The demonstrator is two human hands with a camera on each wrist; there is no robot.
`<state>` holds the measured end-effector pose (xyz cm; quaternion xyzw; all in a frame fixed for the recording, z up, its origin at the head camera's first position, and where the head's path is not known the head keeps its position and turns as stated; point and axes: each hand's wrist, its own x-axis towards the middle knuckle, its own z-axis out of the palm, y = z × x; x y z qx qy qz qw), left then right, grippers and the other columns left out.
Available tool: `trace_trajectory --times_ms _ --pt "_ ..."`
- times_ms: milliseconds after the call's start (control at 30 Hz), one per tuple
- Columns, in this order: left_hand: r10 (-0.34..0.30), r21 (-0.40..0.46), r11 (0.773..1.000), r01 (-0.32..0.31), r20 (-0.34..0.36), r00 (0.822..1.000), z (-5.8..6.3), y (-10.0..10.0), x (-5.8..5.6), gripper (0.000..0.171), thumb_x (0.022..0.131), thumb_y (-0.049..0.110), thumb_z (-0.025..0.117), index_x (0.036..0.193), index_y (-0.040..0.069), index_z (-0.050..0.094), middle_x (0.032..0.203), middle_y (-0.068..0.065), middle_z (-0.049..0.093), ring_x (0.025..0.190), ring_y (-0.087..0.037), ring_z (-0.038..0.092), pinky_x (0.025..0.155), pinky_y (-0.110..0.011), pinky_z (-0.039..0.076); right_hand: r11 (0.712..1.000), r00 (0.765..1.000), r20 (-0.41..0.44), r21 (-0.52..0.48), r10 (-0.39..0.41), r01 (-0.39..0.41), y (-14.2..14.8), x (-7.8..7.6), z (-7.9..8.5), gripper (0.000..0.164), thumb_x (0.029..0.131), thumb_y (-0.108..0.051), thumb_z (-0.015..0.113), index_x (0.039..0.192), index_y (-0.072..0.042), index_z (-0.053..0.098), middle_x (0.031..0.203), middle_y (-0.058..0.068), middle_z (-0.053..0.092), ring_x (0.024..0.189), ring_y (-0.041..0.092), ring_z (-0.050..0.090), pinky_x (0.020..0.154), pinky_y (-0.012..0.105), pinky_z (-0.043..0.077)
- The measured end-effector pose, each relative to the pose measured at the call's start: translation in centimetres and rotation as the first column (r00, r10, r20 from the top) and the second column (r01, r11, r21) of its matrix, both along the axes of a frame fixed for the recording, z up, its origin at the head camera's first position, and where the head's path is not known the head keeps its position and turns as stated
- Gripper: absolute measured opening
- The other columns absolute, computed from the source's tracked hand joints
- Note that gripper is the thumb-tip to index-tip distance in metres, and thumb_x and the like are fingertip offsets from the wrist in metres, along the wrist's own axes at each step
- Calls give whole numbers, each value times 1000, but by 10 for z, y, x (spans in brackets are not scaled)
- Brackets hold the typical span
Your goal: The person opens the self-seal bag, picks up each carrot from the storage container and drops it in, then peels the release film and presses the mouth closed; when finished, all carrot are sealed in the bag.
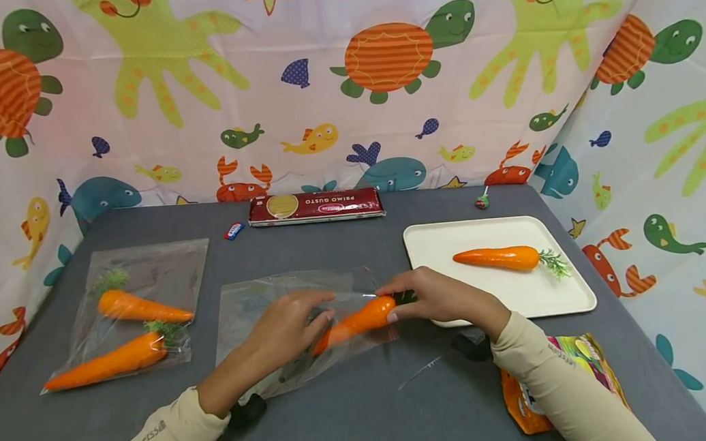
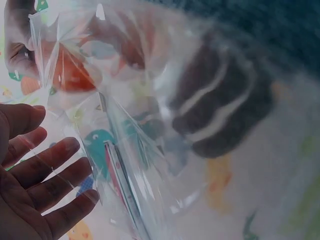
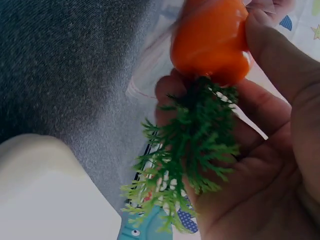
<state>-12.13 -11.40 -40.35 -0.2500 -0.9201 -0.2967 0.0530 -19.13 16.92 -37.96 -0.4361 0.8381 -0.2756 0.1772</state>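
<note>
My right hand (image 1: 435, 297) grips an orange carrot (image 1: 362, 317) by its thick end, thumb on one side and fingers on the other. Its green leafy top (image 3: 195, 145) hangs against the palm in the right wrist view. The carrot's narrow end lies within a clear plastic bag (image 1: 245, 310). Over that bag is my left hand (image 1: 287, 327), its fingers spread and thumb apart, close to the carrot's tip. In the left wrist view, the fingers (image 2: 52, 162) touch or overlap the bag's thin film.
At left lies another clear bag (image 1: 178, 267) with two carrots (image 1: 113, 360) inside. A cream tray (image 1: 428, 242) at right holds one carrot (image 1: 500, 259). An orange packet (image 1: 525, 403) sits under the right forearm. A dark red package (image 1: 315, 207), small candy (image 1: 233, 231) and lollipop (image 1: 481, 201) lie behind.
</note>
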Motion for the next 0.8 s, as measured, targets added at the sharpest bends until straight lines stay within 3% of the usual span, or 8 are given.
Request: trace_trajectory --times_ms 300,800 --pt "10 -14 1000 -10 28 1000 0 2 -1 30 93 21 69 121 10 69 117 -4 67 106 -22 64 86 -43 53 999 997 62 33 38 -40 -1 -1 -4 47 93 -27 68 133 -3 59 125 4 63 112 19 59 99 41 46" --pt "-10 -7 1000 10 6 1000 0 2 -1 29 92 19 70 119 9 69 115 -5 68 104 -22 64 85 -43 53 1000 1000 1 -3 20 -20 -13 2 -12 47 94 -26 68 132 -1 59 123 7 64 106 18 62 95 39 49"
